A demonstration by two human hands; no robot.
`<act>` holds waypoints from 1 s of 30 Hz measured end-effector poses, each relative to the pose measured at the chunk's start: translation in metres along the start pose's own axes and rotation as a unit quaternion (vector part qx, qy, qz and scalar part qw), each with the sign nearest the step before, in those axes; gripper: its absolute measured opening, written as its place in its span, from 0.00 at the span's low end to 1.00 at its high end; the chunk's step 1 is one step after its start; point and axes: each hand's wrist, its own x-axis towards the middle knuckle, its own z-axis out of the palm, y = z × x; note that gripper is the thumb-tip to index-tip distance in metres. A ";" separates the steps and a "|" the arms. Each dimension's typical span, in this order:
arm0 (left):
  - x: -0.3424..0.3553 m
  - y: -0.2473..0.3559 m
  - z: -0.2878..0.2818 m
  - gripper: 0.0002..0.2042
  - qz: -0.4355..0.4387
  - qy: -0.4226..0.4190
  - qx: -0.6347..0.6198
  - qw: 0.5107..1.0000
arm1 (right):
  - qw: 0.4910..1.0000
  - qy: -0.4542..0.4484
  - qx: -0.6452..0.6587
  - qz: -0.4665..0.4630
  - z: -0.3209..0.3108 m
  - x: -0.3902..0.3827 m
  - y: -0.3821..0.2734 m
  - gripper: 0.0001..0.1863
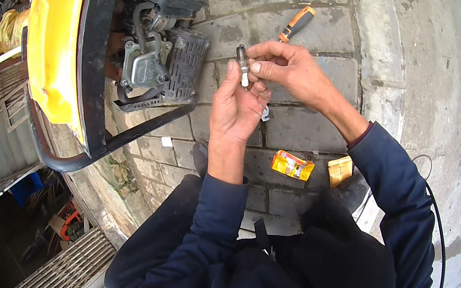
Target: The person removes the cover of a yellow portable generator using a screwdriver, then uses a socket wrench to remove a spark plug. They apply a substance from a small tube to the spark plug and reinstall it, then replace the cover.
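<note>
Spark plug (243, 66), slightly tilted with its white end lower, is held between two bare hands above grey paving (307, 130). Thumb and forefinger of the right hand (296, 75) pinch it; the left hand (234, 111) curls close beside it, its grip impossible to tell. From the plug, an engine (149, 65) stands at nine o'clock, a yellow packet (292, 165) lies at five.

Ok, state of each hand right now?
Right hand: closed, fingertips holding the spark plug.
Left hand: partly curled around the plug; grip can't be told.
</note>
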 end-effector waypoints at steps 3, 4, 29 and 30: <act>0.000 -0.002 0.001 0.16 0.003 0.005 0.004 1.000 | 1.000 0.001 0.021 -0.001 0.001 0.001 0.001 0.17; 0.000 -0.003 0.002 0.16 0.005 0.016 0.010 1.000 | 0.999 0.003 0.032 -0.003 0.001 0.002 0.001 0.17; 0.000 -0.007 0.001 0.15 0.018 0.029 0.017 0.999 | 0.998 0.016 0.056 0.004 0.004 0.002 0.004 0.15; -0.001 -0.008 0.001 0.15 0.017 0.034 0.024 0.999 | 0.999 0.019 0.039 -0.006 0.004 0.003 0.004 0.16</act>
